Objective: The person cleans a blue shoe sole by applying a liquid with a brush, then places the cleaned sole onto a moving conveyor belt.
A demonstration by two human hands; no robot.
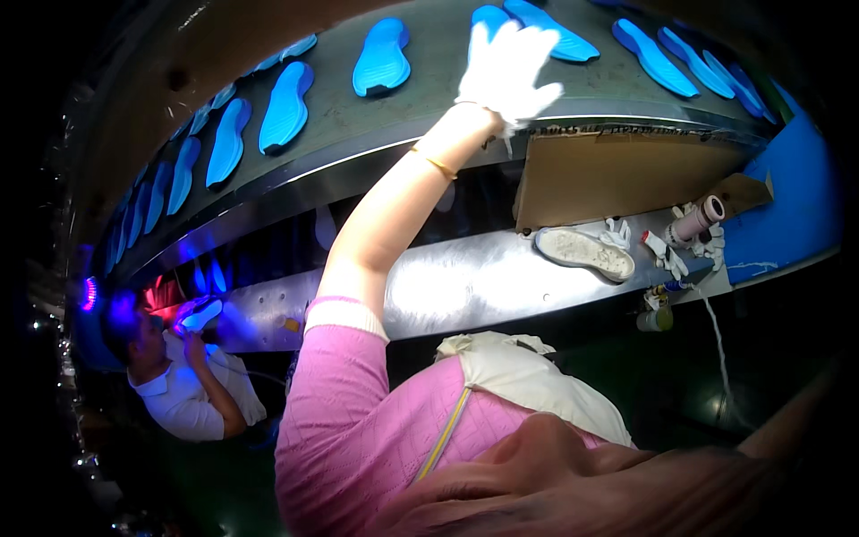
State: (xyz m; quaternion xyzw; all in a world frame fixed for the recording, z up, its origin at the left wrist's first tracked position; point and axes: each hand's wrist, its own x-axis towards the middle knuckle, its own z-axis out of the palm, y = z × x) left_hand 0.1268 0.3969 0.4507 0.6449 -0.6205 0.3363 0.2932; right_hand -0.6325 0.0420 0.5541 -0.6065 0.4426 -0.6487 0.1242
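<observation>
My left hand, in a white glove, reaches over the far belt with its fingers spread and the thumb out to the right. It covers part of a blue shoe sole; whether it touches it I cannot tell. Close to its right lies another blue sole, partly behind my fingers. To its left, a single blue sole lies on the dark conveyor belt. My right hand is not in view.
More blue soles line the belt on both sides. Below it, a metal ledge bears a pale sole-shaped piece, gloves and a pinkish roll, beside a cardboard sheet. At lower left, a co-worker holds a sole under violet light.
</observation>
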